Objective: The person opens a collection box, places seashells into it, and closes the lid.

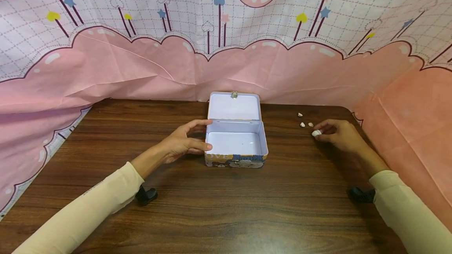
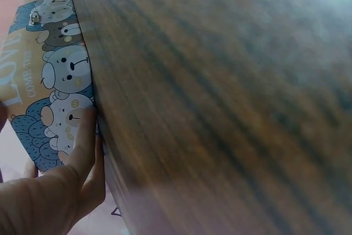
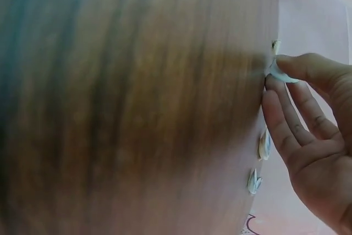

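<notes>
The right hand (image 1: 337,134) pinches a small white shell (image 1: 316,132) between the thumb and the first fingers, and its other fingers are loose and a little apart. The shell is on the right side, low over the tabletop (image 1: 229,211) or just touching it; I can't tell which. It looks very light and hard, like a thin little cup. It may be smooth, so it could slip, and a hard squeeze could chip it. The best hold is a soft pinch on its two sides, not on the thin edge. Three more shells (image 1: 302,125) lie close by, just past the fingertips.

The left hand (image 1: 180,142) grips the left end of a tin box (image 1: 235,163), with its thumb and fingers spread along that side. The box looks stiff and not very heavy, but its painted outside may be slippery. The side walls look good to hold. The open lid (image 1: 234,108) could wobble on its hinge.

The tabletop is dark brown with wood stripes, flat, and shiny near the front. Behind it hangs a cloth (image 1: 141,69) with pink clouds, stars and hearts. A peachy pink cloth wall (image 1: 416,108) stands on the right.
</notes>
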A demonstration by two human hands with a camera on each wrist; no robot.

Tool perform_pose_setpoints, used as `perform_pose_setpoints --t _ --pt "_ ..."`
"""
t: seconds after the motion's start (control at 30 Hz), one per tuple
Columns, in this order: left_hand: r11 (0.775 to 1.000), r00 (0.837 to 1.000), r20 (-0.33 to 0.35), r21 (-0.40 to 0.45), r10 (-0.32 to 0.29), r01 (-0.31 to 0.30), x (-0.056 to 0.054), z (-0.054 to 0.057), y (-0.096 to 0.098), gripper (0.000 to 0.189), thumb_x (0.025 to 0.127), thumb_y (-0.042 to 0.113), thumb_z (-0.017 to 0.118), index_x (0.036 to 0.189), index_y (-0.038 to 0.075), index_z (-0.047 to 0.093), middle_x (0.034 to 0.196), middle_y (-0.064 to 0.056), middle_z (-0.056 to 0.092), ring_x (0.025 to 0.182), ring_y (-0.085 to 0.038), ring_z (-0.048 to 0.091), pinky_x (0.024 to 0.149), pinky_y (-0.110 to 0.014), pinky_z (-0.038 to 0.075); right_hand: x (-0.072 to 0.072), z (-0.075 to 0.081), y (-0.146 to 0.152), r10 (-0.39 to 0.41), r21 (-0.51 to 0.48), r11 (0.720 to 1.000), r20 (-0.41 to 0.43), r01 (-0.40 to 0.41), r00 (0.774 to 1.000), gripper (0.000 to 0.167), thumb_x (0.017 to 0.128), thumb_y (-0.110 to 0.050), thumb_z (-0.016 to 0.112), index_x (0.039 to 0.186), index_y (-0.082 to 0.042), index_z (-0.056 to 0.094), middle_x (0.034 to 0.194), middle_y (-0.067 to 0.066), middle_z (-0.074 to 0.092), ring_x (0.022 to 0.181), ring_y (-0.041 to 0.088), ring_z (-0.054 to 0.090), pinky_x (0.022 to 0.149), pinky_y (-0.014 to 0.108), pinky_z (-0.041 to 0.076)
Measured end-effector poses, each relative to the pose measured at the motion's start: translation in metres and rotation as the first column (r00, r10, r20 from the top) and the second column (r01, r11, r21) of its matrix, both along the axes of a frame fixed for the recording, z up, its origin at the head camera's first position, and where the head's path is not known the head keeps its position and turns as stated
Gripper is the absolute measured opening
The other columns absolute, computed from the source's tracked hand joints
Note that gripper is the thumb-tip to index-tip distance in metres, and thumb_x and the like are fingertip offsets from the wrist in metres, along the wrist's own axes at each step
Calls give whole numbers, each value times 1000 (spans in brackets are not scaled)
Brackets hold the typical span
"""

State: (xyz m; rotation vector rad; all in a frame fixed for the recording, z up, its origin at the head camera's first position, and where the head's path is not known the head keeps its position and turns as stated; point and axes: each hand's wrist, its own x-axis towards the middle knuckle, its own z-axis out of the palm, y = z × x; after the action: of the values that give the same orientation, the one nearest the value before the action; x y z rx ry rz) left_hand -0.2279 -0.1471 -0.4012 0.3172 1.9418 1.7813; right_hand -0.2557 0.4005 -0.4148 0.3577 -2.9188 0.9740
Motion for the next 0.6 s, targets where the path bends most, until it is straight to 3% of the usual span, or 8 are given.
perform_pose_setpoints --t 0.1,0.23,0.4,0.47,0.6 --pt "1000 1000 -2 -2 1 -1 0 0 0 90 95 0 87 172 20 46 174 -23 41 124 -30 75 111 -50 66 -1 -1 2 -23 -103 994 30 26 999 32 100 -11 87 129 2 79 109 16 83 88 -4 72 72 18 63" --pt "1000 1000 -5 -6 0 0 0 0 -1 90 95 1 88 172 21 47 174 -22 40 124 -30 75 111 -50 67 -3 -3 6 -54 -198 977 110 75 992 42 102 -14 86 137 5 75 104 -3 82 90 -5 72 74 19 64" --pt "1000 1000 -7 -10 0 0 1 1 -1 89 95 2 88 172 22 47 174 -22 40 124 -30 76 111 -50 66 -3 -4 7 -49 -327 938 213 118 976 43 102 -17 87 141 -1 75 103 -18 80 93 -6 75 79 17 65" --pt "1000 1000 -8 -7 1 -1 1 1 -1 89 95 2 88 172 21 46 174 -23 40 124 -30 76 111 -50 66 -2 -4 6 6 -467 876 264 122 965 36 104 -11 83 139 -3 76 106 -13 81 95 -1 80 83 19 68" --pt "1000 1000 -10 1 -1 1 2 0 0 90 96 1 87 173 20 45 173 -24 41 123 -30 76 112 -51 66 -1 -4 3 135 -726 670 323 154 937 28 105 7 74 130 -6 81 108 -1 82 97 12 85 90 25 71"
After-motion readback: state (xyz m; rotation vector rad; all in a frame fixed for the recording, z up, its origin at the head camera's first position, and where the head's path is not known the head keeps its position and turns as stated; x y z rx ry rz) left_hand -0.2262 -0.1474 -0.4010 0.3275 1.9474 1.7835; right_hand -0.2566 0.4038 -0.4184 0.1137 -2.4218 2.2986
